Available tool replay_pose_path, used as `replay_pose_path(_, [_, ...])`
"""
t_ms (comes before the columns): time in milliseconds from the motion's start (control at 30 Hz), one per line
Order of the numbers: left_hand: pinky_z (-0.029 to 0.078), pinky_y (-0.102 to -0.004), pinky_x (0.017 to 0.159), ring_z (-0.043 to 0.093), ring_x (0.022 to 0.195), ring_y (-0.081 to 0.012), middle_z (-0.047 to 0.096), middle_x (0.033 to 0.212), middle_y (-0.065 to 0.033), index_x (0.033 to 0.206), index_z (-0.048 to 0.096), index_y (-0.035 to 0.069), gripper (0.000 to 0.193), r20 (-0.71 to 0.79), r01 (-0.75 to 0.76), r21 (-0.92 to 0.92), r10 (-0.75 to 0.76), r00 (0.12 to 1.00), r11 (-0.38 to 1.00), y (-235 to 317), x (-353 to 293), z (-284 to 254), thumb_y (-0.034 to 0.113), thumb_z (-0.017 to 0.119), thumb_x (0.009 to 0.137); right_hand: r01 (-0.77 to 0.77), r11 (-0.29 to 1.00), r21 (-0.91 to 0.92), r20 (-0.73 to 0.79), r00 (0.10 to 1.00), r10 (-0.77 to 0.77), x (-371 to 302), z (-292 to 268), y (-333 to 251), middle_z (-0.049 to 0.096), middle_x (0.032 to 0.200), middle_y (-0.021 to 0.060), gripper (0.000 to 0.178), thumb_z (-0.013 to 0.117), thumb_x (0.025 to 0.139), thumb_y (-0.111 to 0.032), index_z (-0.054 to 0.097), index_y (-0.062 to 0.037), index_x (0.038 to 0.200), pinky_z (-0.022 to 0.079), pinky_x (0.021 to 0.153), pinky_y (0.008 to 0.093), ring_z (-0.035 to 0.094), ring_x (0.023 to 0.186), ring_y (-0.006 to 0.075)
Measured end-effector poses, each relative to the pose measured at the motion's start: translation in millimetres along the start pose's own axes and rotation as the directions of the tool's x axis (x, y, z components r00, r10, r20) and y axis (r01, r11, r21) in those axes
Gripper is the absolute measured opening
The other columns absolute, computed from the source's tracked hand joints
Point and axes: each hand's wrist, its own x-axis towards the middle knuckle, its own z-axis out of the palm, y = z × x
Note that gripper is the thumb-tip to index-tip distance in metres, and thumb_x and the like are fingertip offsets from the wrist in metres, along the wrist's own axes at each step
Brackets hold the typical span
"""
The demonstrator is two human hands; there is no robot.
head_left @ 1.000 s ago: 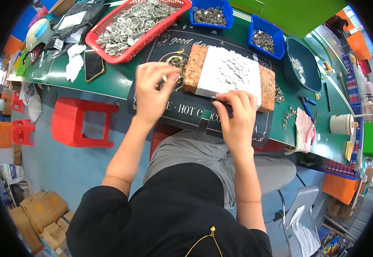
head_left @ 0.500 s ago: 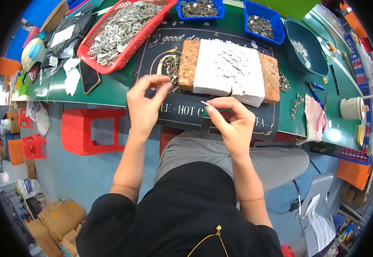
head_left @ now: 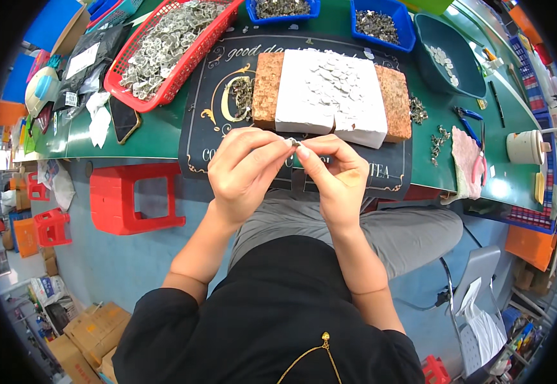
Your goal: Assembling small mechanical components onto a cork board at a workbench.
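Above the front of the black printed mat point(head_left: 195, 137), my hands meet fingertip to fingertip. My left hand point(head_left: 243, 169) is closed in a pinch, and my right hand point(head_left: 336, 179) pinches from the other side. Between the fingertips shows a small white piece point(head_left: 289, 140) against a tiny dark metal part point(head_left: 297, 144); the fingers partly hide both. Just beyond stands a white block point(head_left: 296, 96) with many thin flat white pieces point(head_left: 336, 80) spread on top. A cork-like brown block point(head_left: 268, 86) flanks it on the left, another point(head_left: 393, 105) on the right. Small metal parts point(head_left: 242, 96) lie beside the left one.
A red basket point(head_left: 171, 89) of clear-looking pieces stands far left, near a phone point(head_left: 123, 118). Blue trays point(head_left: 317, 14) and a dark green basin point(head_left: 422, 57) line the back. Pliers point(head_left: 469, 115), a pink cloth point(head_left: 465, 160) and a white lidded cup point(head_left: 523, 147) lie right.
My left hand has moved right, from near the metal parts to my right fingertips. My right hand has shifted slightly left, and the white piece is now between both hands.
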Motion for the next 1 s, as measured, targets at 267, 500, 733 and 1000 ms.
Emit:
replay_pose_path(267, [0.052,-0.0328,0.063,0.062,0.073,-0.0239,0.064,0.082,-0.0064,0.088,0.069,0.002,0.030,0.015,-0.039,0.073,0.038,0.999,0.997,0,-6,4,-0.007,0.078,0.060,-0.031,0.997,0.076,-0.045,0.998,0.034,0,0,3,0.066,0.089,0.0073,0.006,0.068,0.086,0.000,0.067,0.0038,0.090,0.047,0.063,0.0201,0.059,0.076,0.0083])
replay_pose_path(500, [0.052,-0.0329,0.063,0.063,0.073,-0.0247,0.064,0.083,-0.0074,0.088,0.069,0.001,0.030,0.009,-0.048,0.071,0.048,0.999,0.996,-3,-8,6,-0.007,0.077,0.060,-0.007,1.000,-0.016,-0.034,0.999,0.006,0,0,5,0.066,0.090,0.0083,0.006,0.067,0.085,0.003,0.067,0.0049,0.091,0.048,0.070,0.0215,0.059,0.079,0.0104])
replay_pose_path(733, [0.053,-0.0325,0.068,0.065,0.077,-0.0248,0.067,0.087,-0.0090,0.090,0.069,0.001,0.026,0.058,0.056,-0.009,-0.056,0.997,0.998,1,-9,5,-0.007,0.077,0.065,0.073,0.986,-0.151,0.005,0.997,-0.073,2,-7,5,0.066,0.091,0.0081,0.007,0.066,0.086,0.003,0.067,0.0048,0.092,0.048,0.073,0.0209,0.060,0.081,0.0101])
replay_pose_path(1000, [0.051,-0.0283,0.079,0.065,0.090,-0.0183,0.068,0.097,-0.0120,0.096,0.068,-0.004,0.017,0.281,0.542,-0.458,-0.464,0.840,0.705,3,-10,0,-0.006,0.070,0.079,0.294,0.842,-0.453,0.157,0.956,-0.250,3,-14,-5,0.066,0.088,0.0101,0.009,0.069,0.081,0.003,0.067,0.0046,0.090,0.048,0.070,0.0226,0.061,0.079,0.0134])
